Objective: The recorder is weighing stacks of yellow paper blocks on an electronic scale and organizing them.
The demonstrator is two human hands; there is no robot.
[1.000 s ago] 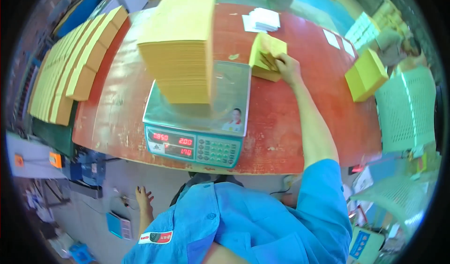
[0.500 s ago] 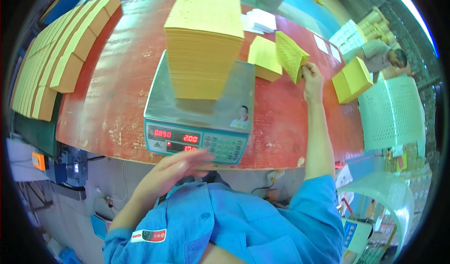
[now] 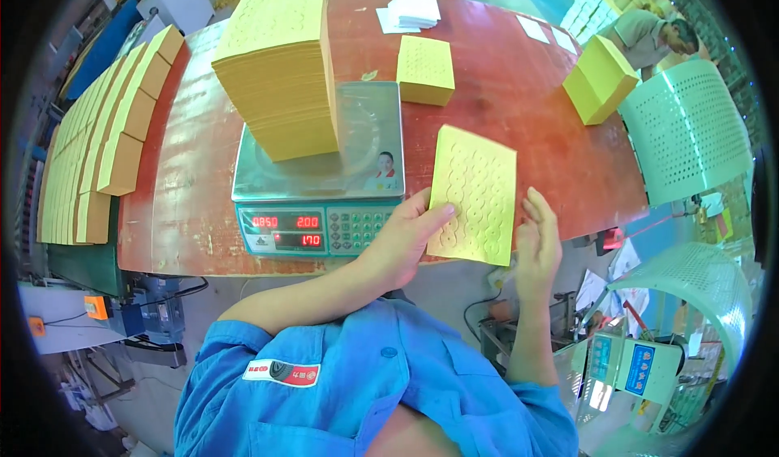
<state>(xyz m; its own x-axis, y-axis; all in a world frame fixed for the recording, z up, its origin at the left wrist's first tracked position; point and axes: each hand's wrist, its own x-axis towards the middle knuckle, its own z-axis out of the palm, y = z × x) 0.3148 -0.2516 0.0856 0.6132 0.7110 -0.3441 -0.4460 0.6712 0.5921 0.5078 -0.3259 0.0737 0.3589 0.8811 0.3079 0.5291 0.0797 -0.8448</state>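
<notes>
My left hand (image 3: pixel 399 242) grips the lower left edge of a thin bundle of yellow paper (image 3: pixel 479 177), its thumb lying across the front. Rows of round, coin-like marks cover the top sheet. My right hand (image 3: pixel 537 246) is open beside the bundle's right edge, fingers spread and a small gap between them and the paper. A tall stack of the same yellow paper (image 3: pixel 284 92) leans slightly on the metal pan of a teal digital scale (image 3: pixel 369 149), whose red display is lit. Beyond the bundle, a short yellow stack (image 3: pixel 426 72) sits on the red table (image 3: pixel 479 76).
Rows of yellow paper blocks (image 3: pixel 122 153) line the table's left end. White slips (image 3: pixel 414 11) lie at the back. Another yellow block (image 3: pixel 596 84) stands at the right edge, near a perforated pale green sheet (image 3: pixel 690 133) and a person (image 3: pixel 641 35).
The yellow bundle has come from beside the short stack toward my body. My left hand has moved right from the scale's front and taken hold of it; my right hand has let go.
</notes>
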